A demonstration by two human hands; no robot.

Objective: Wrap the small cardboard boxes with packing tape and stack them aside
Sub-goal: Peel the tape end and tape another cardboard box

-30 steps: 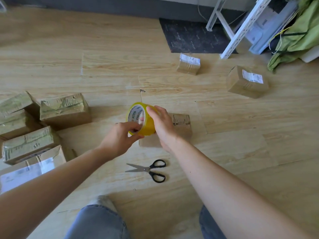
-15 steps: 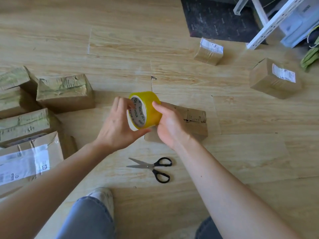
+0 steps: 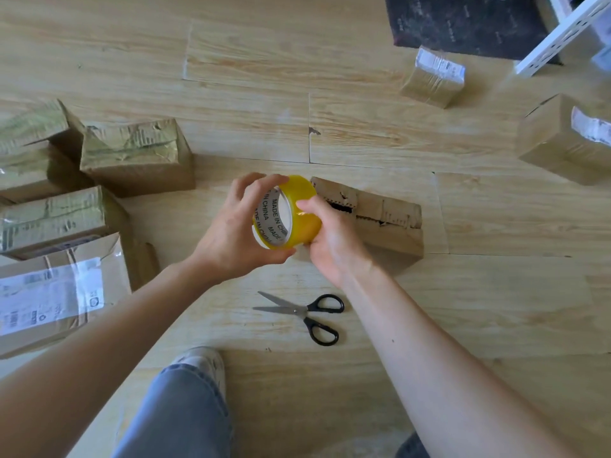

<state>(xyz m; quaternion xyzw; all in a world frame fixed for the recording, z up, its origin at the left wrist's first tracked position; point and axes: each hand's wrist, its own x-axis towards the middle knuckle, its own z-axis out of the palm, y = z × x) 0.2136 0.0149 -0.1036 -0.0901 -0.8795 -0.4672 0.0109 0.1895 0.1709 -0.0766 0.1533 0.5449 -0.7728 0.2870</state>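
Head cam is looking down at the wood floor (image 3: 330, 61), and both hands are wrapped on the yellow tape roll (image 3: 302, 206), which is up off the floor right in the middle of the view. My read: the left hand (image 3: 231, 236) has its fingers curled over the top rim and its thumb under the bottom edge, with the printed core facing it. The right hand (image 3: 330, 242) grips the other side with its thumb pressed on the yellow outer face. The open box (image 3: 386, 223) lies flat on the floor just behind and to the right of the right hand, its top seam ragged with a dark gap. Its left end is hidden behind the roll, and I can't tell if roll and box touch. The scissors (image 3: 305, 312) lie closed on the floor just below the hands, black handles pointing right. The taped boxes (image 3: 135, 153) sit bunched together at the left edge, well apart from the hands. A small wrapped box (image 3: 433, 77) and a labelled box (image 3: 558, 140) sit off at the upper right, near the dark mat (image 3: 463, 21). A denim knee (image 3: 178, 411) pokes in at the bottom.
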